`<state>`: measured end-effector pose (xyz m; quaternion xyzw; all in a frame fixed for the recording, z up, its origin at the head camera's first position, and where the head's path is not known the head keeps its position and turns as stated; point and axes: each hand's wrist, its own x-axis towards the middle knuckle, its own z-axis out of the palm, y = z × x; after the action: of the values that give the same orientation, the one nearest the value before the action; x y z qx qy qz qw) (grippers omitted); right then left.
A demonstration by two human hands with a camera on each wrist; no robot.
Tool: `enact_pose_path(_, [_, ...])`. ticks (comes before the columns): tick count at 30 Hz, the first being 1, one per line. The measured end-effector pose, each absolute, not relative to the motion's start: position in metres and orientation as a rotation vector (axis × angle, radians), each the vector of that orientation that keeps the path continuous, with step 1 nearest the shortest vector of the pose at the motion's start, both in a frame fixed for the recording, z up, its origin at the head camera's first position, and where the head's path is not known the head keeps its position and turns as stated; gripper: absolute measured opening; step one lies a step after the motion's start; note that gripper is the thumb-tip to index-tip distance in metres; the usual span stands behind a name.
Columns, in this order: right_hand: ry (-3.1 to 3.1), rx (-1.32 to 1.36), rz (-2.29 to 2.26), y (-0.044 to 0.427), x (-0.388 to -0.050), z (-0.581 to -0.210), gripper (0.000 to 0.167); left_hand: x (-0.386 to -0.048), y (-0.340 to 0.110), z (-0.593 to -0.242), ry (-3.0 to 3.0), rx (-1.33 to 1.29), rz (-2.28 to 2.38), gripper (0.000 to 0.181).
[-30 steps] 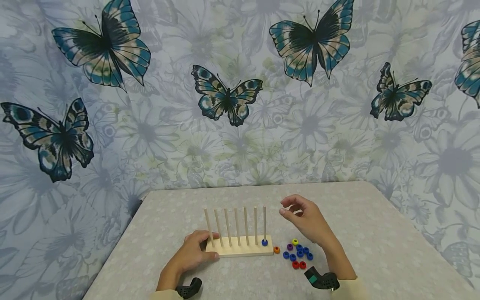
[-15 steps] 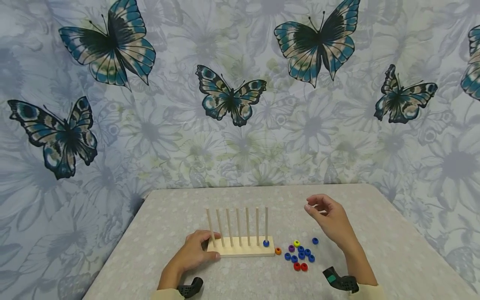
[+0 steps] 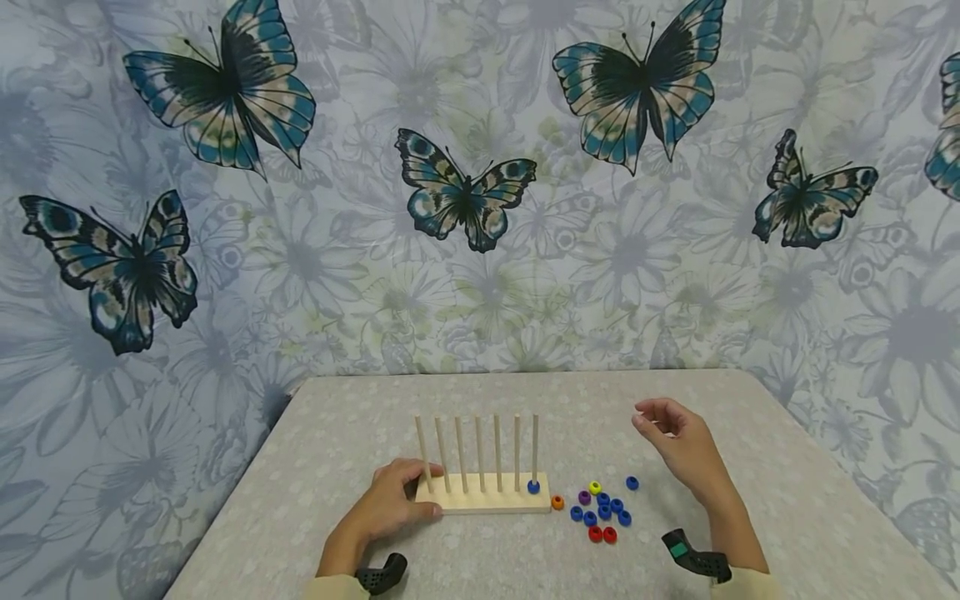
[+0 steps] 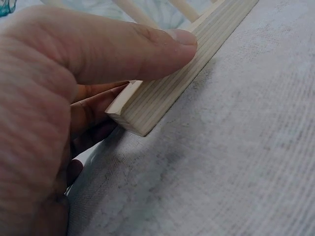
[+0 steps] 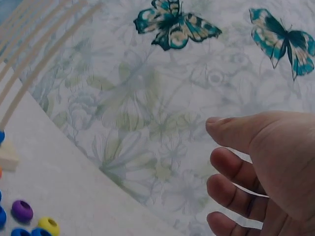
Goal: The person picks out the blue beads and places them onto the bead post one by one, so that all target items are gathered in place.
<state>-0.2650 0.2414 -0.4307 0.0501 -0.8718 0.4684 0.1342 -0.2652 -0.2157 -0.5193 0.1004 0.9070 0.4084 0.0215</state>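
Note:
My left hand (image 3: 392, 498) grips the left end of a pale wooden peg stand (image 3: 491, 502). In the left wrist view the thumb (image 4: 162, 54) lies along the near side of the base, while the other fingers go behind it. Upright thin pegs (image 3: 497, 454) stand in a row; a blue bead (image 3: 533, 487) sits at the foot of the rightmost one. Above the table to the right, my right hand (image 3: 684, 437) hovers with loosely bent fingers and nothing between them. Nearest below it lies a lone blue bead (image 3: 632, 482).
Right of the stand, close to its end, lies an orange bead (image 3: 557, 502). Beyond it are several blue beads (image 3: 604, 512), a yellow bead (image 3: 595, 487), a purple bead (image 3: 584, 497) and two red beads (image 3: 596, 534). A patterned cloth covers the table (image 3: 360, 408); a butterfly-print wall (image 3: 480, 308) stands behind.
My right hand has moved right, away from the pegs, and the lone blue bead has come into sight. The left hand still holds the stand. The view has shifted slightly.

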Motion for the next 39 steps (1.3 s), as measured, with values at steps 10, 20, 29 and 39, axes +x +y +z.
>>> enact_pose_path(10, [-2.604,0.131,1.464,0.255,-0.277,-0.459,0.040,-0.267,-0.216,-0.520,2.789,0.297,1.288,0.053])
enact_pose_path(20, [-2.667,0.201,1.567,0.262,-0.286,-0.475,0.044,-0.273,-0.217,-0.518,2.786,0.283,1.277,0.054])
enact_pose_path(29, [-2.810,0.202,1.616,0.262,-0.295,-0.494,0.038,-0.278,-0.219,-0.518,2.797,0.305,1.268,0.052])
enact_pose_path(39, [-2.888,0.248,1.582,0.266,-0.295,-0.501,0.039,-0.283,-0.220,-0.520,2.803,0.304,1.268,0.052])
